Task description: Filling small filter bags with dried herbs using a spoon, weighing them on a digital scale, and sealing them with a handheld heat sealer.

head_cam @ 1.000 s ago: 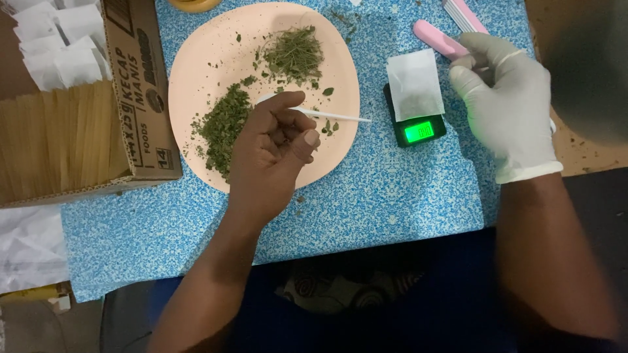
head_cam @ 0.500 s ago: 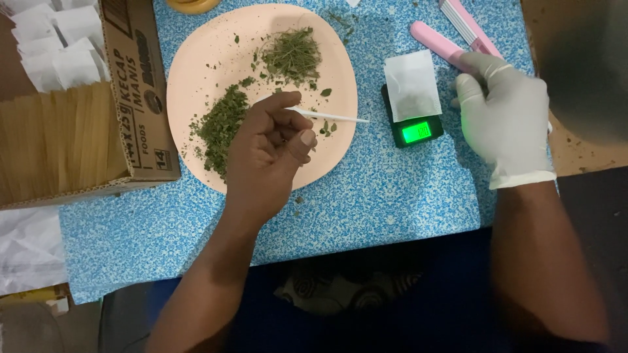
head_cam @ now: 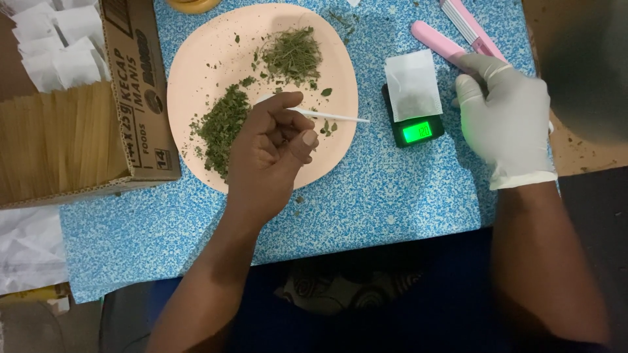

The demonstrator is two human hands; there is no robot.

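Observation:
My left hand (head_cam: 271, 147) is bare and hovers over a pale peach plate (head_cam: 196, 72), pinching a thin white stick (head_cam: 330, 117) that points right. On the plate lie a heap of chopped green herb (head_cam: 222, 127) and a looser clump of dried stems (head_cam: 292, 55). My right hand (head_cam: 507, 114) wears a white glove and rests on a pink hinged tool (head_cam: 451, 36) lying on the blue patterned table (head_cam: 366, 196). Between the hands sits a small black scale (head_cam: 415, 127) with a lit green display, and a white sachet (head_cam: 413, 85) lies on it.
An open cardboard box (head_cam: 131, 98) at the left holds rows of tan packets and several white sachets (head_cam: 55, 46). White paper (head_cam: 26, 245) lies below it. A yellow round object (head_cam: 193, 5) shows at the top edge. The table's front edge runs near my body.
My right hand has slid slightly down and left along the pink tool. My left hand with the stick has barely moved.

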